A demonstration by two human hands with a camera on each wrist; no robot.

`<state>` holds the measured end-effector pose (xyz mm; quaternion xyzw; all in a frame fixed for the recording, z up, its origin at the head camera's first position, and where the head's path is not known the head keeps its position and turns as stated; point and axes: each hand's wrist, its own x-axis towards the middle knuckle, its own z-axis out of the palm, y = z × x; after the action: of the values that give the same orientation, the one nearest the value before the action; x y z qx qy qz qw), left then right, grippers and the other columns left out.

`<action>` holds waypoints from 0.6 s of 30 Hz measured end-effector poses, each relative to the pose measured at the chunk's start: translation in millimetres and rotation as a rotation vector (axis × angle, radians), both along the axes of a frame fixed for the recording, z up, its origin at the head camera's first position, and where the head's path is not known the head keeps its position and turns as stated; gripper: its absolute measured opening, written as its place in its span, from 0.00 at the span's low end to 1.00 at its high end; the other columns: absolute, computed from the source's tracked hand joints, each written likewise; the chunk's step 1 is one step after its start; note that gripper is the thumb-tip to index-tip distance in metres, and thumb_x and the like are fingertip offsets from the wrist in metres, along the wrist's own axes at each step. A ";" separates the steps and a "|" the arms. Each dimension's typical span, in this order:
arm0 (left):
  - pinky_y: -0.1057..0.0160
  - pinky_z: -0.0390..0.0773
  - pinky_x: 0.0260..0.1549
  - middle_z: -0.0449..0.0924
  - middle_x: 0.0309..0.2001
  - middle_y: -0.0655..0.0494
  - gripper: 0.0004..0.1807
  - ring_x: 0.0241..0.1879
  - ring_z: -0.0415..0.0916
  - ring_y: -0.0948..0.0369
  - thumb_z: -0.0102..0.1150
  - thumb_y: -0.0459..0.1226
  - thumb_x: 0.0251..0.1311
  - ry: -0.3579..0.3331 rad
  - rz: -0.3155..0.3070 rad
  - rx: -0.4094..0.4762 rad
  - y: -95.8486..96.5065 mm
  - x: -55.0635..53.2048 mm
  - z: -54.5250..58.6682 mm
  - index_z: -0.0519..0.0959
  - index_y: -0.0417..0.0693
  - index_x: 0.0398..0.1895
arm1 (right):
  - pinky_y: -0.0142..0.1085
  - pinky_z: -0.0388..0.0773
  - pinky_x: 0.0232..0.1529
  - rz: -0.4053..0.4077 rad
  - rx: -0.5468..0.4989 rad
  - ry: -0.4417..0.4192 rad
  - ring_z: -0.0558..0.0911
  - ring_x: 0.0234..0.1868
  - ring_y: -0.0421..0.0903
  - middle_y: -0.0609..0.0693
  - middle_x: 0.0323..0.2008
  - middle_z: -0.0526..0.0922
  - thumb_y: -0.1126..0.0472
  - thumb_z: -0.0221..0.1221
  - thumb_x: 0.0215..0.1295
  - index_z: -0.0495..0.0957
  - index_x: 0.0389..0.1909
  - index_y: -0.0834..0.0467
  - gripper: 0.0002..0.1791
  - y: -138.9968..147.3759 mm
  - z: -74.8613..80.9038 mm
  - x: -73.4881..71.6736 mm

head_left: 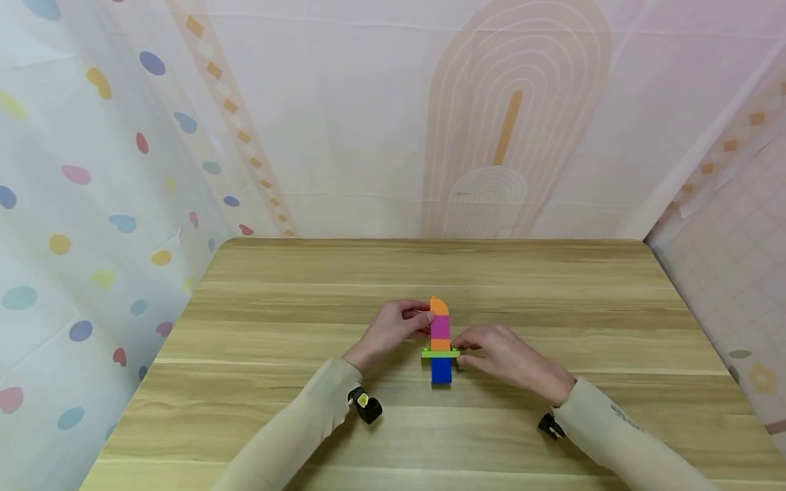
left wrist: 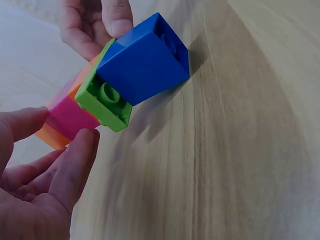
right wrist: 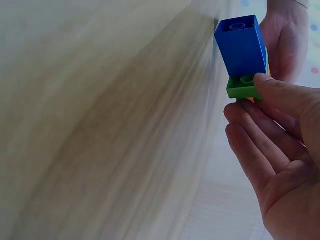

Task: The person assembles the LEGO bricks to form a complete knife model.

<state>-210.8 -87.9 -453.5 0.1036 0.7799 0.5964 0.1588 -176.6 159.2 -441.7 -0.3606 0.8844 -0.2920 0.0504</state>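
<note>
A sword-shaped stack of building bricks lies between the two hands on the table. From far to near in the head view come a curved orange brick (head_left: 439, 306), a magenta brick (head_left: 440, 327), an orange brick (head_left: 440, 344), a lime green plate (head_left: 440, 354) set crosswise and a blue brick (head_left: 441, 371). My left hand (head_left: 396, 329) pinches the magenta brick between thumb and fingertips. From the other side, my right hand (head_left: 500, 351) pinches the green plate's right end, thumb on its edge in the right wrist view. The blue brick's hollow underside (left wrist: 170, 42) faces the left wrist camera.
The bricks are over a wooden table (head_left: 295, 307). A light curtain with a printed arch (head_left: 510, 136) hangs behind the far edge, and a curtain with coloured dots (head_left: 80, 273) is at the left. Black wrist cameras sit under both cuffs.
</note>
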 end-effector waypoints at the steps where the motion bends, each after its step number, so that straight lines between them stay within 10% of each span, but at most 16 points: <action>1: 0.59 0.86 0.44 0.87 0.47 0.45 0.23 0.44 0.86 0.56 0.61 0.41 0.73 -0.006 0.001 -0.003 0.3 -0.9 -0.6 0.78 0.31 0.61 | 0.40 0.85 0.47 0.005 -0.001 0.005 0.87 0.45 0.43 0.48 0.45 0.89 0.63 0.68 0.69 0.87 0.49 0.59 0.10 -0.5 -0.2 -0.7; 18: 0.62 0.86 0.44 0.86 0.51 0.43 0.19 0.46 0.85 0.56 0.63 0.38 0.71 0.043 0.028 -0.165 1.7 -4.0 -6.6 0.81 0.33 0.59 | 0.38 0.85 0.45 0.018 0.017 -0.027 0.87 0.45 0.41 0.50 0.46 0.89 0.64 0.67 0.69 0.88 0.49 0.60 0.10 -3.1 -4.0 -7.3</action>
<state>-214.9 -86.2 -460.1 0.0921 0.8310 0.5299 0.1419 -183.9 156.1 -445.7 -0.3641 0.8827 -0.2890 0.0682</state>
